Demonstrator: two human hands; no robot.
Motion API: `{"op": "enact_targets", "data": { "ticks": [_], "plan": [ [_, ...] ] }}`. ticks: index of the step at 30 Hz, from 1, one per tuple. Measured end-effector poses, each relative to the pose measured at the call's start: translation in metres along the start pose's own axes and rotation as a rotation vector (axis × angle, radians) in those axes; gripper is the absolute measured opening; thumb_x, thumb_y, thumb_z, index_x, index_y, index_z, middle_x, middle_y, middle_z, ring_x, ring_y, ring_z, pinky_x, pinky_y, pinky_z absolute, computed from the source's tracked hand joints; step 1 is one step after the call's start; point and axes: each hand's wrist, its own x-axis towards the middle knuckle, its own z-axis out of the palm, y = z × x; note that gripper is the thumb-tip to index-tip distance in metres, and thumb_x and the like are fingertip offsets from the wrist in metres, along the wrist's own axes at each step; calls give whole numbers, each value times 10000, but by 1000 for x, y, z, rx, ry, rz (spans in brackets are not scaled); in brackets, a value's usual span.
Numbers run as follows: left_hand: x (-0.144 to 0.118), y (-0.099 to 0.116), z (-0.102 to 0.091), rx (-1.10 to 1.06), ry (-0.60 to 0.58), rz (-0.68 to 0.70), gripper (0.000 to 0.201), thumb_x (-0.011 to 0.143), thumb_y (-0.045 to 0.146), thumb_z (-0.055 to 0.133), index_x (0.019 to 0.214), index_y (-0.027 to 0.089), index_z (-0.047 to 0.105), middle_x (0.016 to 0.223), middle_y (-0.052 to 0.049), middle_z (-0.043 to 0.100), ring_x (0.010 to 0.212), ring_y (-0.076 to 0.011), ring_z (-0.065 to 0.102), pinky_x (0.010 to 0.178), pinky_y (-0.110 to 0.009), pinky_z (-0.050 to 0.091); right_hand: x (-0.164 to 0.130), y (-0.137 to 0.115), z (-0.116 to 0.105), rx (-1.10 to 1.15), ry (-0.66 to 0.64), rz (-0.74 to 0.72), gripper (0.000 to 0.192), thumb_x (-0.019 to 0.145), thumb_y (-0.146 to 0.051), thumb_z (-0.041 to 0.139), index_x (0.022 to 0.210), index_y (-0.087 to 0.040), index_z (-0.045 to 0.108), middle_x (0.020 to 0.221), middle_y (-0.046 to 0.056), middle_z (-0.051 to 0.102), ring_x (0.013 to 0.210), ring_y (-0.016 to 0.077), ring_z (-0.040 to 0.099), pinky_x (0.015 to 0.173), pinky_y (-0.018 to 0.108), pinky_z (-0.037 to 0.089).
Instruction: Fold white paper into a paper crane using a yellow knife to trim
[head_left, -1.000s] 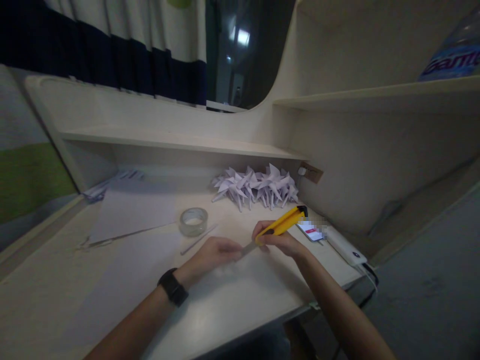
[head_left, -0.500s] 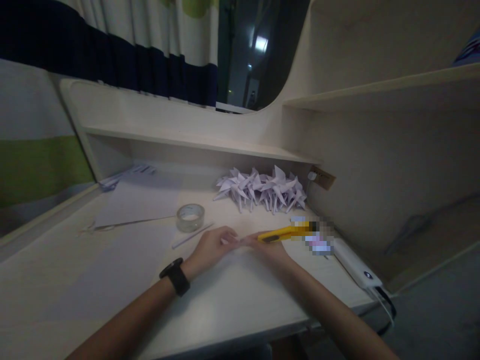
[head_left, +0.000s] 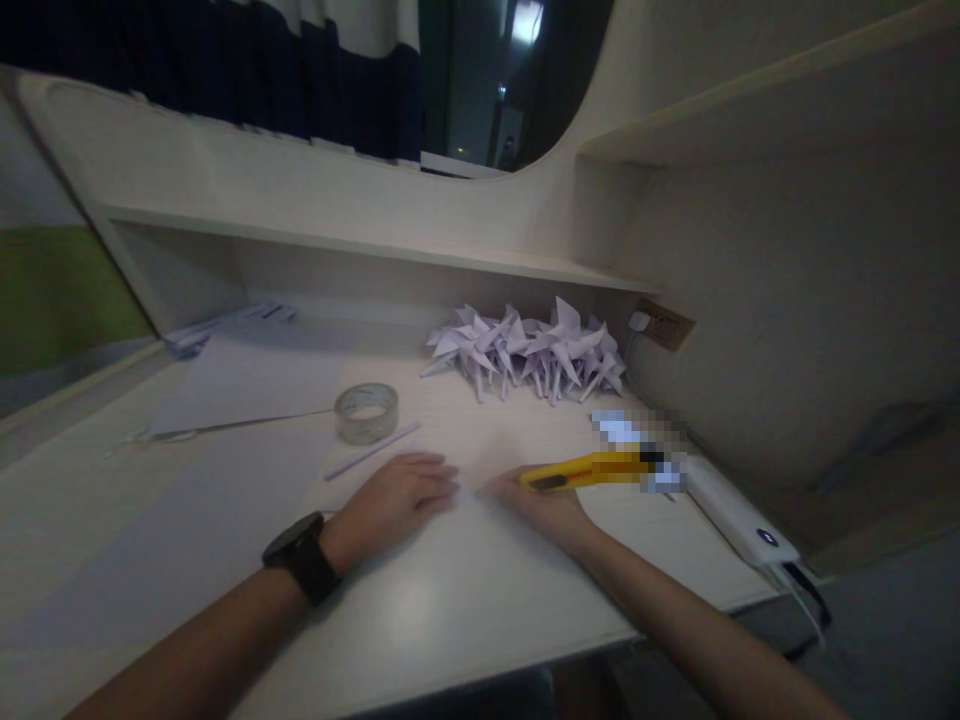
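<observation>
The right hand (head_left: 544, 512) grasped a yellow utility knife (head_left: 577, 471) above the worktop (head_left: 457, 610). The left hand (head_left: 391, 500) was released and outstretched, just beside a thin white stick (head_left: 371, 452), near a clear tape roll (head_left: 366, 428).

Dim, uneven illumination
Soft glare marks the worktop (head_left: 409, 610); a bright light (head_left: 527, 20) shows in the dark pane (head_left: 472, 90); right fingers (head_left: 504, 487) appear blurred.
</observation>
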Motion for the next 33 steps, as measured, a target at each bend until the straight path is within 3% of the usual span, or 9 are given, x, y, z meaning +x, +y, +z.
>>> {"op": "enact_targets", "data": {
  "ticks": [14,33],
  "plan": [
    [0,0,2,9,3,4,234,942,306,502,1064,258,696,1171,-23,681,1117,-195,596,993,-397,429,-4,-5,5,6,66,14,318,667,-456,733,738,-148,697,783,98,700,739,254,639,764,454,531],
    [-1,-4,5,-8,24,27,229,945,319,495,1030,258,698,1165,-25,681,1095,-188,603,985,-379,423,-4,-4,5,-32,41,-14,235,673,-402,731,718,-173,707,761,58,710,719,207,649,713,347,537]
  ]
}}
